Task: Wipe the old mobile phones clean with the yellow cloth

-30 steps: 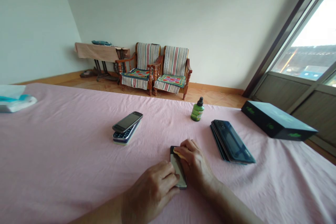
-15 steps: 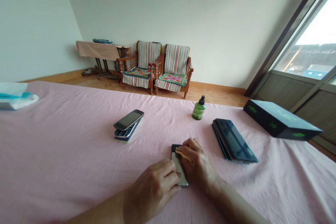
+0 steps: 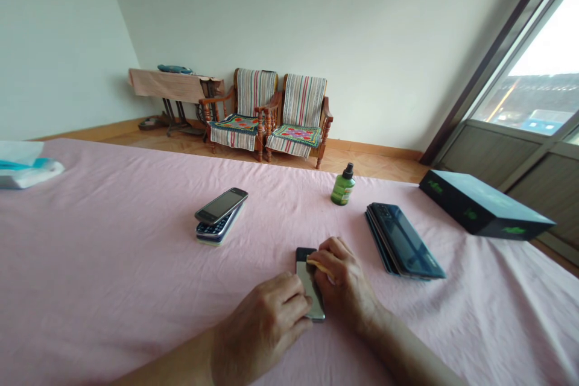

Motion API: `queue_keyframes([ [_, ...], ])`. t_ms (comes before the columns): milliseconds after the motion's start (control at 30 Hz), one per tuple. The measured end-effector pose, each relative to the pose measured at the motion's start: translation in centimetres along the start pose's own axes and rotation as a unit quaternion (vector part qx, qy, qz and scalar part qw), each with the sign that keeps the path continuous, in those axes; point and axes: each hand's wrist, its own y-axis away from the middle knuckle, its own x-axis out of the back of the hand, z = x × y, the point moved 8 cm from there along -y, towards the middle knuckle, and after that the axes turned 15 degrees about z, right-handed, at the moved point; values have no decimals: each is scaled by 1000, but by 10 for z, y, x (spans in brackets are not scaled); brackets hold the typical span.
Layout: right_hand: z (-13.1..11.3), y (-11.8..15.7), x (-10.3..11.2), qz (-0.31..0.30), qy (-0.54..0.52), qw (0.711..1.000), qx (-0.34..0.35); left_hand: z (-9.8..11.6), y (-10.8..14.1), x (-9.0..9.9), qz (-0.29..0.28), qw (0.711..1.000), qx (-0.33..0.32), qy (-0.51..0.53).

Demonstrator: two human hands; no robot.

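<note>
A mobile phone [image 3: 309, 280] with a dark top band and a silvery face lies on the pink cloth, directly before me. My left hand [image 3: 266, 319] grips its left side and lower end, fingers curled over it. Pinched in my right hand [image 3: 346, 283] is a yellowish cloth [image 3: 319, 265], pressed against the phone's upper right part; most of the cloth is hidden by the fingers. To the left sits a small stack of older phones, a dark one [image 3: 221, 206] tilted on top. On the right, a stack of larger smartphones [image 3: 404, 241] lies near my right hand.
A green spray bottle [image 3: 342, 187] stands upright beyond my right hand. At the far right is a black box [image 3: 484, 205], and at the left edge a white and blue packet [image 3: 29, 174]. The pink cloth [image 3: 113, 265] has folds on the right. Two wooden chairs [image 3: 298, 114] stand behind.
My right hand has shifted slightly to the right with the yellowish cloth, baring a little more of the phone's upper part. My left hand stays in place on the phone.
</note>
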Motion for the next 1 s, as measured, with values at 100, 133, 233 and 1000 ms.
queue_keyframes([
  [100,2,0,1,6,17,1000,1,2,-1,0,-5,1000,-8,0],
  [133,2,0,1,6,15,1000,1,2,-1,0,-5,1000,-9,-1],
  [233,0,0,0,-4,-8,1000,4,2,-1,1,-1,1000,-5,-5],
  [1000,-3,0,1,-1,16,1000,15,3,-2,1,2,1000,-7,-7],
])
